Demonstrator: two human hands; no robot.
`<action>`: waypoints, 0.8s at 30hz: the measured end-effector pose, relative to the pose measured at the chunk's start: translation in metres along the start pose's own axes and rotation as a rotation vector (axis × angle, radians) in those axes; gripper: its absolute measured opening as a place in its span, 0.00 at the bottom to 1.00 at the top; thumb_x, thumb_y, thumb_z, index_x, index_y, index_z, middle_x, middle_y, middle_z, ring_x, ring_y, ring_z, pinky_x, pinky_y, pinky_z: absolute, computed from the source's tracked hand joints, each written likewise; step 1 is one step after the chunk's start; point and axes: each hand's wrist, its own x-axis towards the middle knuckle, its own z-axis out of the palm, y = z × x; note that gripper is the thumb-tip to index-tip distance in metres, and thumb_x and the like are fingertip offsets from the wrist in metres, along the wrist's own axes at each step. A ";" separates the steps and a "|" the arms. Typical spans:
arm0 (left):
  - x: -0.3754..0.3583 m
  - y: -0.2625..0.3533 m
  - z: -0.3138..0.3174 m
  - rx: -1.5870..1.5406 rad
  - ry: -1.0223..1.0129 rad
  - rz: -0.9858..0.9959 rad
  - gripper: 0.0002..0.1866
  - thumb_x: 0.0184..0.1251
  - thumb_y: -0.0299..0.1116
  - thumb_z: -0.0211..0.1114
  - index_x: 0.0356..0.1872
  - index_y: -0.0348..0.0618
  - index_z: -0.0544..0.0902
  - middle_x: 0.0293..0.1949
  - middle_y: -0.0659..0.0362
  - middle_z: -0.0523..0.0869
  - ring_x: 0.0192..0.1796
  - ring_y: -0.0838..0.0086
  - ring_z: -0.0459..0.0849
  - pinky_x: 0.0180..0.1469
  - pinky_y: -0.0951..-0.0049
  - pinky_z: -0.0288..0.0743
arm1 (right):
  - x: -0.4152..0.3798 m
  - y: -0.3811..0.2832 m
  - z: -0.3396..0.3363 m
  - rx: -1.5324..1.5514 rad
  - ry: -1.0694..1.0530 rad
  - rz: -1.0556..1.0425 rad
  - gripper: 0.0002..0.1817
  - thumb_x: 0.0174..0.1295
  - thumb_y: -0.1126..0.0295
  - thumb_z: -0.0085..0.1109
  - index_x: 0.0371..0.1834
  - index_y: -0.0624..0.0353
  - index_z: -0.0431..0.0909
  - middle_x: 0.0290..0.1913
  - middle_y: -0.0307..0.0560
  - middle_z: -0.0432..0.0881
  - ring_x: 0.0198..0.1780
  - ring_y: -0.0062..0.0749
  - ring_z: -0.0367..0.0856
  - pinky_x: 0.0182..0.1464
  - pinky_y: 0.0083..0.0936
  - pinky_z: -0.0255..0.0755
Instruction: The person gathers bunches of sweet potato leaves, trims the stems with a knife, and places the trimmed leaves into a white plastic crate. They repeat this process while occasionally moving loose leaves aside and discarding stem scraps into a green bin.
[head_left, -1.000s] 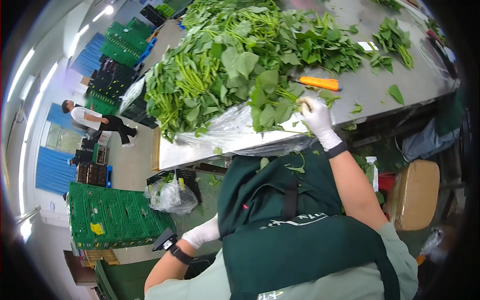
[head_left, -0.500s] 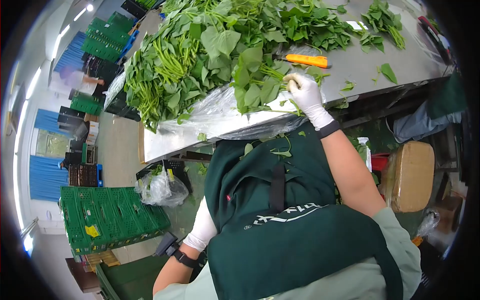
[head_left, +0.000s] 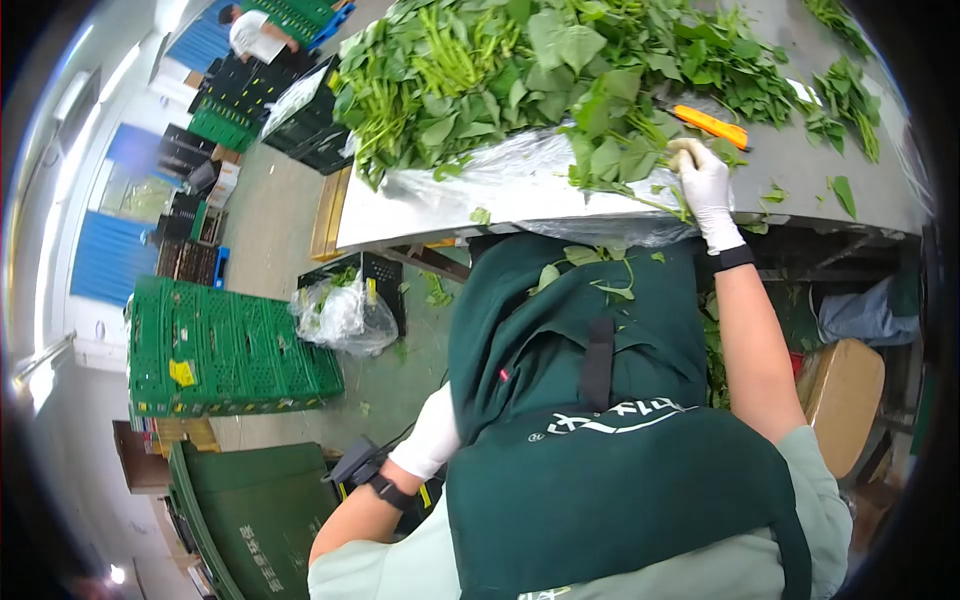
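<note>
On counter: greens, film; knife right of main pile. Left: crates, bin, bag. Right: carton.

apron: ®, white lettering unclear | green bin: characters unclear

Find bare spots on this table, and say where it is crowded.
The table is bare between the knife, the right-hand bunch and the loose leaf. A small patch shows at the near left corner, left of the film. The pile crowds the left and middle; sprigs and the right hand crowd the front.
</note>
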 end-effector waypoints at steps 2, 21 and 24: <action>0.006 0.005 0.007 0.384 0.016 0.098 0.18 0.66 0.37 0.60 0.54 0.41 0.78 0.46 0.45 0.83 0.45 0.53 0.83 0.45 0.61 0.77 | 0.000 0.005 0.002 0.045 -0.010 0.000 0.10 0.62 0.74 0.51 0.41 0.60 0.83 0.27 0.45 0.84 0.30 0.28 0.83 0.37 0.24 0.75; 0.048 0.041 -0.012 -0.244 -0.253 -0.045 0.20 0.70 0.33 0.59 0.60 0.39 0.76 0.57 0.54 0.80 0.56 0.67 0.79 0.60 0.71 0.70 | 0.001 0.002 -0.003 0.024 -0.025 0.010 0.10 0.63 0.71 0.51 0.40 0.58 0.83 0.28 0.48 0.85 0.31 0.32 0.84 0.39 0.27 0.76; 0.039 0.065 -0.018 0.567 -0.144 0.325 0.23 0.72 0.34 0.58 0.64 0.38 0.71 0.62 0.55 0.76 0.60 0.70 0.76 0.63 0.68 0.70 | 0.001 0.002 -0.002 0.026 -0.024 0.026 0.10 0.63 0.71 0.51 0.40 0.57 0.83 0.28 0.47 0.85 0.31 0.33 0.84 0.39 0.28 0.76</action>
